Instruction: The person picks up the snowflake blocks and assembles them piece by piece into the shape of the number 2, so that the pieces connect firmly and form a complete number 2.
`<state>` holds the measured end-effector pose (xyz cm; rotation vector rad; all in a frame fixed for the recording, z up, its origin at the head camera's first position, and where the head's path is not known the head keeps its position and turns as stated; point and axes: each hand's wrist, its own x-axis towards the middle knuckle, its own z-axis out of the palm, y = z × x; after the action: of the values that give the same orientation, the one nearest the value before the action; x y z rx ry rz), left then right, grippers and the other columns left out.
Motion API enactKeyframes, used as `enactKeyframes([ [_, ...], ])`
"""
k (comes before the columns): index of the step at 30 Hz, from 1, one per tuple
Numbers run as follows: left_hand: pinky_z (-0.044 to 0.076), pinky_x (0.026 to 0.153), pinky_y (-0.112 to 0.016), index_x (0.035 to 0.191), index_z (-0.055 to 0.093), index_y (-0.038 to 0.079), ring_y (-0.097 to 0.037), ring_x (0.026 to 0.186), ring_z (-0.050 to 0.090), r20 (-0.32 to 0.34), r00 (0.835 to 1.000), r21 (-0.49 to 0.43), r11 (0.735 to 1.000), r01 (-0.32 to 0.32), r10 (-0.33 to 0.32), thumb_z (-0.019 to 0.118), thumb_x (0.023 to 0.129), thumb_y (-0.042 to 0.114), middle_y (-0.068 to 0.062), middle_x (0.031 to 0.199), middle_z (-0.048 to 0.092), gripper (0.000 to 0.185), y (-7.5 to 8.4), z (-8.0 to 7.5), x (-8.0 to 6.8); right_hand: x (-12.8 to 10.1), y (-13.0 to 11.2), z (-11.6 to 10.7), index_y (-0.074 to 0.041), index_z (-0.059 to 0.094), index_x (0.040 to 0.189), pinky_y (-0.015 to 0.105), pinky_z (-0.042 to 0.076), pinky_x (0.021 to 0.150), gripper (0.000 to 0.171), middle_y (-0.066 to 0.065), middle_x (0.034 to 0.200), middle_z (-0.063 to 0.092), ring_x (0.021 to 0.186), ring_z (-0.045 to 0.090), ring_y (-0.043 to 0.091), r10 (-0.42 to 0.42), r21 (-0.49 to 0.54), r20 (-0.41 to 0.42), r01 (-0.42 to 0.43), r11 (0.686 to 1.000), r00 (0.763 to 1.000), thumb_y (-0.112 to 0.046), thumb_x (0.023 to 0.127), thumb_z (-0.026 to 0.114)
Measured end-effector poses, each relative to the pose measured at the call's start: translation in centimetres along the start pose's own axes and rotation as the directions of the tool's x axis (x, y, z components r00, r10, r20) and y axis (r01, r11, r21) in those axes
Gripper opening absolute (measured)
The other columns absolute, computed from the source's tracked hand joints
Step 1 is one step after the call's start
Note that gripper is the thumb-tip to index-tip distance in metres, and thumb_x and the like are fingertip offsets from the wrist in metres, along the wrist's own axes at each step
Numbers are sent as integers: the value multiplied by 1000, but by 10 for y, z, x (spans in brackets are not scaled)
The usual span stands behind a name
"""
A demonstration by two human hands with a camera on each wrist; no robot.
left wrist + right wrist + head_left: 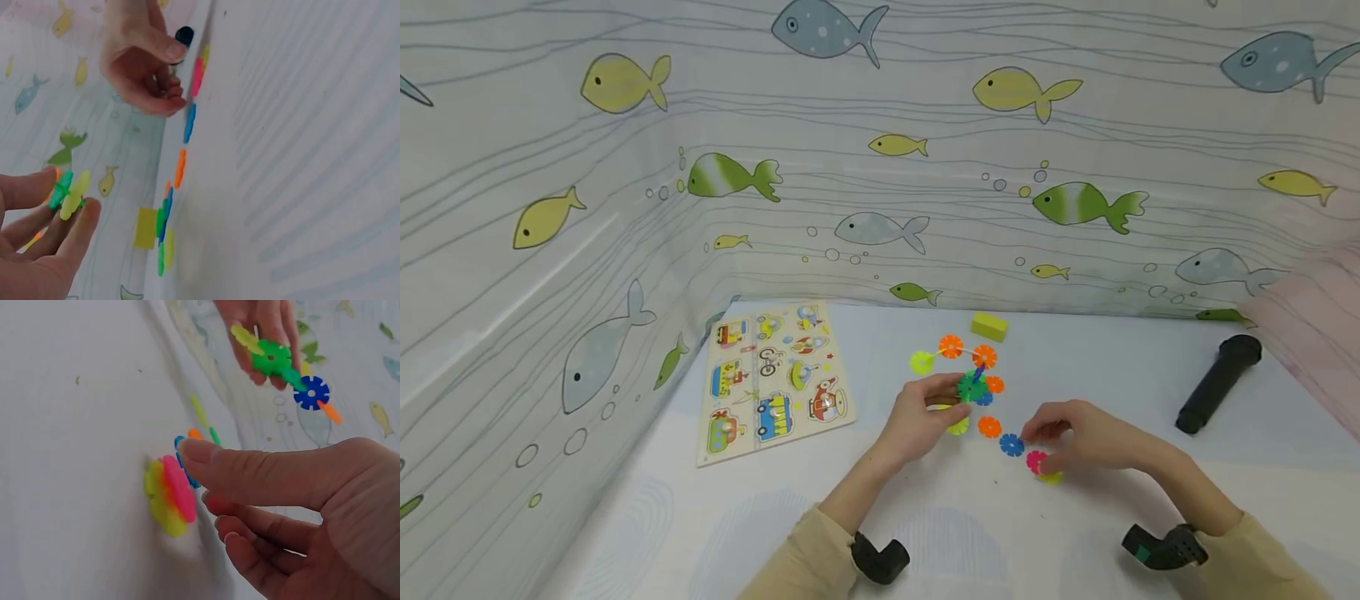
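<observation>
My left hand pinches a joined chain of notched plastic flower discs, with a green disc at the fingers and a dark blue disc and orange piece beyond it. Above the table, my right hand has loosely bent fingers and nothing between thumb and fingertips. Just by it lie a blue disc and a pink disc, which overlaps a yellow disc. An orange disc lies between the two hands. How far the chain's discs rest on the table is partly hidden by the left hand.
A wooden picture puzzle board lies at the left, showing vehicles. At the back stands a yellow block. A black cylindrical object lies on the right. Fish-patterned cloth rises behind the table.
</observation>
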<state>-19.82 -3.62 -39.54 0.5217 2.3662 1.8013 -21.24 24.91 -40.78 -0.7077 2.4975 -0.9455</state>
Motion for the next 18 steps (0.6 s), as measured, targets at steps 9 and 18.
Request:
enactKeyframes([
  [9, 58, 85, -29, 135, 61, 7, -28, 111, 66, -21, 1000, -9, 1000, -8, 8, 70, 94, 15, -12, 116, 71, 42, 2, -3, 0, -6, 5, 16, -22, 72, 103, 20, 51, 69, 34, -6, 92, 60, 86, 54, 14, -56, -56, -63, 53, 997, 996, -29, 74, 88],
  [18, 59, 86, -33, 134, 62, 7, -30, 111, 66, -28, 1000, -23, 1000, -11, 10, 71, 93, 15, -13, 116, 71, 43, 2, -2, 0, 17, 3, 22, -18, 71, 101, 21, 49, 67, 32, -5, 87, 58, 82, 54, 14, -43, -112, -183, 22, 993, 982, -26, 76, 88],
])
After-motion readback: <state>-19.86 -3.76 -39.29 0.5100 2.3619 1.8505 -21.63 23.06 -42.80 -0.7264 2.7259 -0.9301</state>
